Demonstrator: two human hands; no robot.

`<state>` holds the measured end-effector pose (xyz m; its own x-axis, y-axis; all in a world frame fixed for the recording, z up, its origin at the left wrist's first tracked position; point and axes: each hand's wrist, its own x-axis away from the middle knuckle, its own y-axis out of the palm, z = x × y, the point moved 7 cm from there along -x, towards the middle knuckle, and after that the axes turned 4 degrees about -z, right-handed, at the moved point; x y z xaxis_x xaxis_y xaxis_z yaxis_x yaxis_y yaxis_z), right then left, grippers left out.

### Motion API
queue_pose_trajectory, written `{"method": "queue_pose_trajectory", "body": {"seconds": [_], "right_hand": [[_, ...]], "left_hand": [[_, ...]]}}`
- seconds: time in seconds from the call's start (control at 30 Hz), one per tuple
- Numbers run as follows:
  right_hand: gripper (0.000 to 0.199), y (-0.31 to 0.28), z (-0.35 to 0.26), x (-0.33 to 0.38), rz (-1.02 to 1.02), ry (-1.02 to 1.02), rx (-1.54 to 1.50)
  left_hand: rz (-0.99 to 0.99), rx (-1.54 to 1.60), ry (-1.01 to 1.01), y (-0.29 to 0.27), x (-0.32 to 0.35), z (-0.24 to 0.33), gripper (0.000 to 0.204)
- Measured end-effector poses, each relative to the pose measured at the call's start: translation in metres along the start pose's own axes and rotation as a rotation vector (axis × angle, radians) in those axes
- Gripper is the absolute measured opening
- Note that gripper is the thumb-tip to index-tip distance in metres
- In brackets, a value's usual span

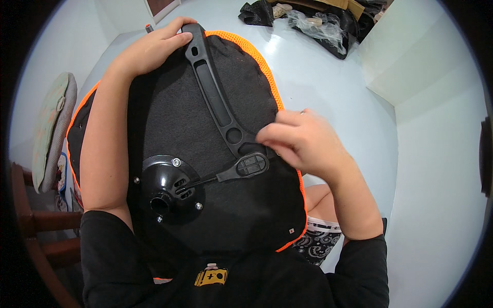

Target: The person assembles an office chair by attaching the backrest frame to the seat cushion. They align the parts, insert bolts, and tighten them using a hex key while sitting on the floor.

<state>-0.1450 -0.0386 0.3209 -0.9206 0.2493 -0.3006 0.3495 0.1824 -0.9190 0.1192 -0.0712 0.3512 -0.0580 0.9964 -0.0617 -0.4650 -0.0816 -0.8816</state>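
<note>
An upturned chair seat [169, 113] with a black fabric underside and orange mesh edging lies in front of me. Across its far right part runs a black plastic armrest bracket [213, 92] with slots and holes. My left hand [162, 43] is closed around the bracket's far end. Beside the near end, my right hand [303, 138] has its fingers pinched together, slightly blurred; what they hold, if anything, is hidden. A round black metal mount [172, 179] is fixed to the seat with several bolts. Its lever [251, 165] has a paddle-shaped handle lying against the bracket's near end.
A thin grey rod with a red tip [149, 29] sticks up beyond my left hand. Dark bags and clear plastic wrap [318, 25] lie on the floor at the back. A wooden chair [41, 220] and a cushion [54, 128] stand left; a pale wall [441, 128] rises right.
</note>
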Motion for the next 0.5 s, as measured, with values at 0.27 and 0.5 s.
{"method": "queue_pose_trajectory", "body": {"seconds": [0.27, 0.5], "right_hand": [[0.017, 0.001, 0.017, 0.035, 0.263, 0.121, -0.133], [0.020, 0.003, 0.043, 0.078, 0.464, 0.465, -0.897]], "left_hand": [[-0.007, -0.021, -0.036, -0.001, 0.002, 0.011, 0.042], [0.007, 0.004, 0.005, -0.003, -0.002, 0.004, 0.042]]}}
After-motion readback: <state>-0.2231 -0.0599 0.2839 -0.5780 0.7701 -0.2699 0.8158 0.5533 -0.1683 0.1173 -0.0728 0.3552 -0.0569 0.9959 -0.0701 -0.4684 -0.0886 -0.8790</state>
